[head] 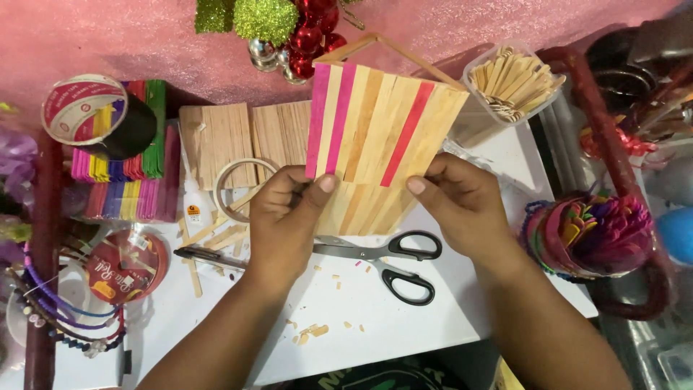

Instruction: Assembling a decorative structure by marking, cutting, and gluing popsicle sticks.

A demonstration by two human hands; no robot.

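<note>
white table [404, 318] bears scissors [393, 263] beneath stick panel [375, 137], pinched by both hands' fingers [326, 184].

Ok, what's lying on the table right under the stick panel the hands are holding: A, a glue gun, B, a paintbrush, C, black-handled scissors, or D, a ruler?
C: black-handled scissors lie on the white table just below the stick panel, which the left hand and right hand hold between them.
</note>
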